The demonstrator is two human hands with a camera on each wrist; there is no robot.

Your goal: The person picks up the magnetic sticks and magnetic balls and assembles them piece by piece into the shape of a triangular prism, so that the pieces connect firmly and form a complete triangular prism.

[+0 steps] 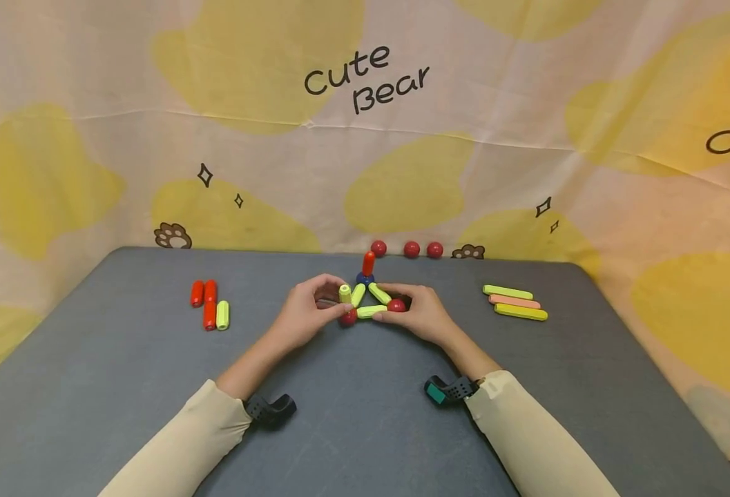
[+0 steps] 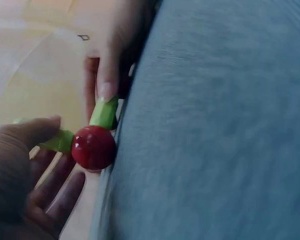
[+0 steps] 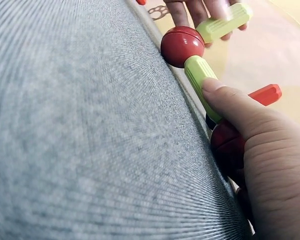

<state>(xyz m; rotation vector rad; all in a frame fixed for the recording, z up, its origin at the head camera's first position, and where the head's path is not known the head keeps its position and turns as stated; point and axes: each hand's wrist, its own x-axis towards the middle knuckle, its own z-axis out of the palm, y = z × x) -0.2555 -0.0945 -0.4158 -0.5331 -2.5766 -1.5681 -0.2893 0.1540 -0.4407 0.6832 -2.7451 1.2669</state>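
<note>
A triangle of three light-green sticks (image 1: 372, 312) lies on the table, joined by balls at its corners. The left corner is a red ball (image 2: 93, 148) with an upright green stick (image 1: 344, 294) on it. My left hand (image 1: 307, 308) holds that upright stick between thumb and fingers. At the right corner, my right hand (image 1: 419, 310) grips round a second red ball (image 1: 396, 306), its thumb pressing the front green stick (image 3: 202, 85). A dark blue ball (image 1: 365, 279) forms the far corner, with a red stick (image 1: 368, 263) standing on it. Fingers partly hide both red balls.
Several short red sticks (image 1: 210, 314) and a green stick (image 1: 223, 315) lie at the left. A long green stick (image 1: 507, 292), pink stick (image 1: 514, 301) and yellow stick (image 1: 521, 313) lie at the right. Three loose red balls (image 1: 411, 249) sit along the back edge, before a printed cloth (image 1: 265, 159).
</note>
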